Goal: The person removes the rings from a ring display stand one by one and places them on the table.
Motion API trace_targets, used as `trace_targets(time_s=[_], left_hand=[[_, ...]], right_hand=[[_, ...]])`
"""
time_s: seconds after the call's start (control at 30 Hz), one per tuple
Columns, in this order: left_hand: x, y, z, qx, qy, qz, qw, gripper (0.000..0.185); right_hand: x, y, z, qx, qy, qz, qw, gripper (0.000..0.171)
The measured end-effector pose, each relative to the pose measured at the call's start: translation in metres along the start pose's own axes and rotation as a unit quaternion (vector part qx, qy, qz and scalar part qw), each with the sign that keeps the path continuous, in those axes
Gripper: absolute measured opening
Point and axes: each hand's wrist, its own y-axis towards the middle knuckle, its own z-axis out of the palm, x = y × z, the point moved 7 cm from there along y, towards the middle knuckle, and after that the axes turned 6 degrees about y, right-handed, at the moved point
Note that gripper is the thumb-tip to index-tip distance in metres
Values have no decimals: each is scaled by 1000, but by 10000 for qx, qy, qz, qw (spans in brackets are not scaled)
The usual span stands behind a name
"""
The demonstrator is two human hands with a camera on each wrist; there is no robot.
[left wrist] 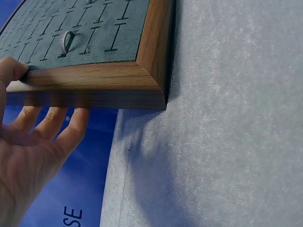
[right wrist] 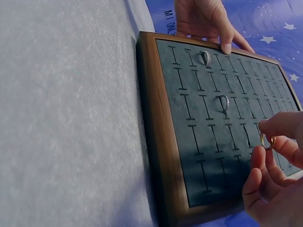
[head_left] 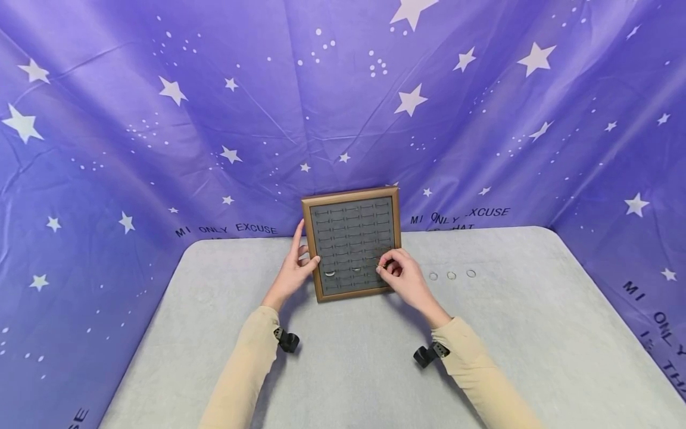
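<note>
Right hand pinches gold ring over ring tray, left hand steadies tray frame
Wood-framed ring tray (head_left: 351,245) with grey slotted velvet stands tilted at 12 o'clock on the grey worktop (head_left: 343,369), back against the purple star cloth (head_left: 161,119); left hand (head_left: 296,268) at the tray's 9 o'clock edge, thumb curled over the frame, fingers behind it; right hand (head_left: 403,275) at the tray's 4 o'clock corner, thumb and fingertips pinching a gold ring (right wrist: 267,141) just above the velvet; two silver rings (right wrist: 206,57) (right wrist: 224,102) already sit in slots along the bottom row, well apart; three loose rings (head_left: 452,275) lie in a row on the worktop at 3 o'clock of the right hand, near it, not touching
</note>
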Motion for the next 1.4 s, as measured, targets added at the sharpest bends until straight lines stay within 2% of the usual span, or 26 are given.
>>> trace_targets(time_s=[0.23, 0.47, 0.63, 1.03, 1.4], left_hand=[[-1, 0, 1, 7, -21, 92, 10000, 88], [0, 0, 1, 7, 24, 95, 10000, 88], [0, 0, 1, 18, 91, 87, 9999, 88], [-2, -1, 0, 32, 182, 39, 9998, 88], [-1, 1, -1, -5, 223, 198, 9996, 88]], right_hand=[[-5, -10, -13, -72, 148, 70, 9998, 11], [-23, -21, -29, -142, -10, 462, 9988, 11], [-31, -27, -42, -221, 9, 553, 9982, 10], [-50, -39, -74, -425, -222, 884, 9949, 9], [-61, -45, -89, -409, -561, 1143, 9910, 10]])
